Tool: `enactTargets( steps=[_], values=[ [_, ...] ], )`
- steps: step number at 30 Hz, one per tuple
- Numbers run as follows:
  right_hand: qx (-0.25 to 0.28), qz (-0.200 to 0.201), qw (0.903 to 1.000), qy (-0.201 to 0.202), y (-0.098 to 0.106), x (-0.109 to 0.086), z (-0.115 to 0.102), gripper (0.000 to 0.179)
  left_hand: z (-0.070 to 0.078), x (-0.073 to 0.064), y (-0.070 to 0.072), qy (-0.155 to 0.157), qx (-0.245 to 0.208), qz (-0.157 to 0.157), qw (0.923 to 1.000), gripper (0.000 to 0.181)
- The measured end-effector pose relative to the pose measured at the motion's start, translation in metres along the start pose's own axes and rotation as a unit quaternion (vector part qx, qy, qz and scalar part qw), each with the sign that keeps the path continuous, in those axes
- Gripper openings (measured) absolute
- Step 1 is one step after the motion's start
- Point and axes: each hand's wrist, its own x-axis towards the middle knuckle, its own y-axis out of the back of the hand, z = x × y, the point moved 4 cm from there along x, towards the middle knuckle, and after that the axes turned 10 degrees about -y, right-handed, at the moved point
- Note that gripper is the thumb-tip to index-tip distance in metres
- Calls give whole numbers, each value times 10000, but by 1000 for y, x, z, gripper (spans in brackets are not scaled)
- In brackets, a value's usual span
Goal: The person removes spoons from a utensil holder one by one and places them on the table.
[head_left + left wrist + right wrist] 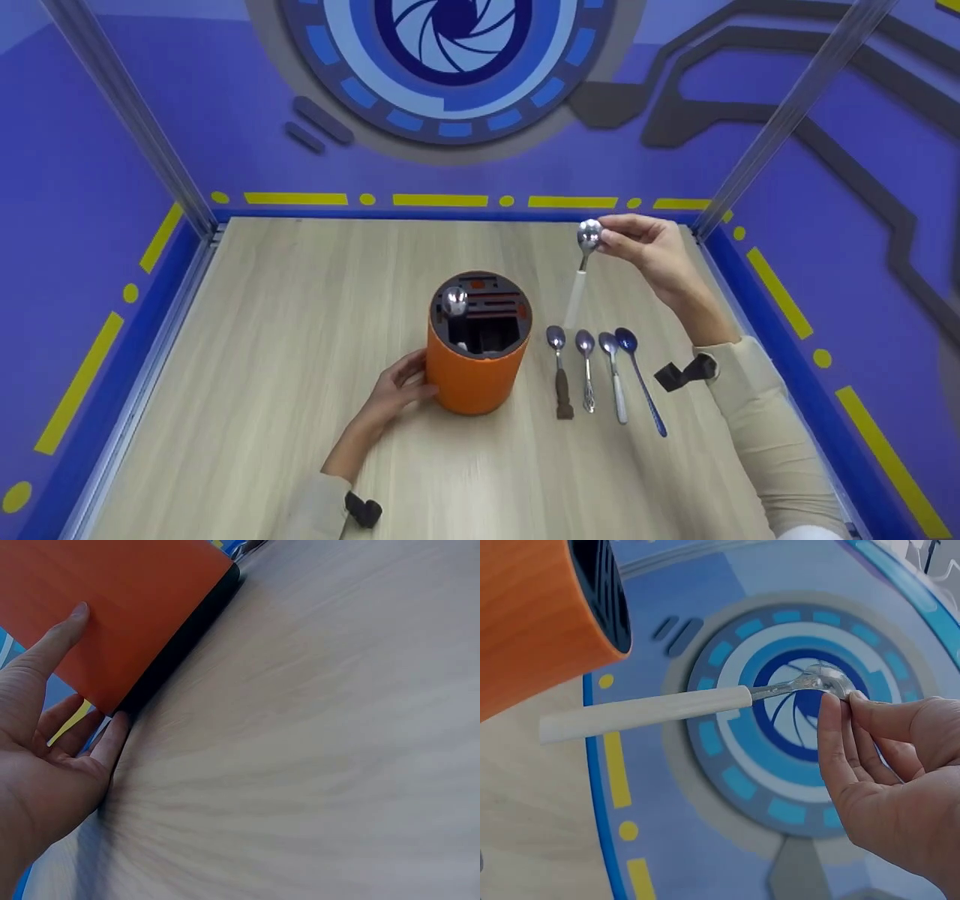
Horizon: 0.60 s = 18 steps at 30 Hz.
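Note:
My right hand (pixel 649 251) pinches a spoon with a white handle (pixel 652 711) by its silver bowl (pixel 589 234), between thumb and fingertips. The handle hangs down, right of an orange utensil holder (pixel 472 382). That round holder stands upright on the table, its dark slotted top showing one silver spoon (pixel 454 301) bowl up. Around the holder's lower left side, my left hand (pixel 394 394) lies with thumb in front and fingers behind. In the left wrist view, the thumb (pixel 64 634) rests on the orange wall and the other fingers reach the bottom edge.
Right of the holder, several spoons lie in a row: a brown-handled spoon (pixel 562 382), a silver spoon with ornate handle (pixel 586 367), a white-handled one (pixel 616 382) and a dark blue one (pixel 641 375). Blue printed walls (pixel 187 112) enclose the wooden table (pixel 300 300).

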Motion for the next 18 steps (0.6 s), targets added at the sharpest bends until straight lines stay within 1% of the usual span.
enactTargets(
  steps=[7, 10, 14, 18],
  values=[
    [-62, 124, 9997, -179, 21, 1, 15, 19, 1, -1, 0, -31, 117, 18, 9999, 77],
    [5, 172, 9994, -312, 31, 0, 20, 19, 0, -1, 0, -27, 136, 6, 9999, 76],
    [99, 137, 9984, -538, 44, 1, 31, 18, 0, 0, 1, -30, 113, 29, 9999, 75],
    [5, 31, 9976, -698, 61, 3, 45, 19, 1, 0, 1, 13, 32, 53, 10000, 74]
  ],
)
